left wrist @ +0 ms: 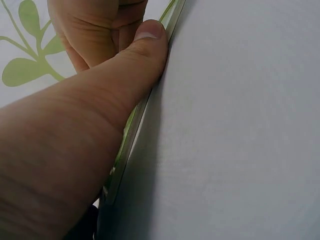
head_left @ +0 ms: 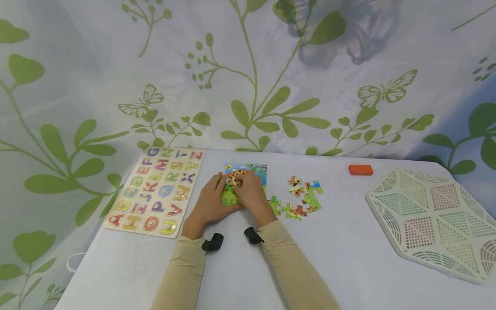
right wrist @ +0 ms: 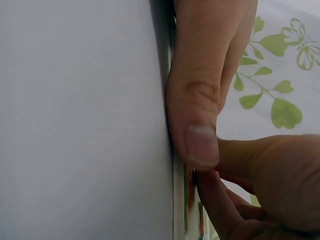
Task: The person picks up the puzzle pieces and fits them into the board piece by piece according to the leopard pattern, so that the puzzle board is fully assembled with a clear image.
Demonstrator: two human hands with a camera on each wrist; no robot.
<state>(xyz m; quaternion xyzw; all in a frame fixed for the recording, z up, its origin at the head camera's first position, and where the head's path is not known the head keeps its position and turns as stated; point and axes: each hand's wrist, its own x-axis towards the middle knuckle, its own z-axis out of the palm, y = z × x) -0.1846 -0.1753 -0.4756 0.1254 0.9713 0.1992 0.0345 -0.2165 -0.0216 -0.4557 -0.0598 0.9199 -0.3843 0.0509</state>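
Observation:
A picture puzzle board (head_left: 253,168) with a spotted animal and green grass lies at the table's middle, partly covered by both hands. My left hand (head_left: 212,199) rests at its left side with fingers extended; the left thumb (left wrist: 145,47) presses along the near edge. Over the board's middle, my right hand (head_left: 251,191) has curled fingers and pinches a small puzzle piece (head_left: 234,181), mostly hidden by the fingers. In the right wrist view the right hand (right wrist: 287,185) has its fingertips down at the board beside the left thumb. Several loose puzzle pieces (head_left: 313,202) lie right of the board.
An alphabet peg board (head_left: 149,198) lies on the left. Farther right are an orange block (head_left: 361,170) and a white patterned lattice panel (head_left: 438,219). A leaf-patterned cloth (head_left: 255,86) hangs behind the white table.

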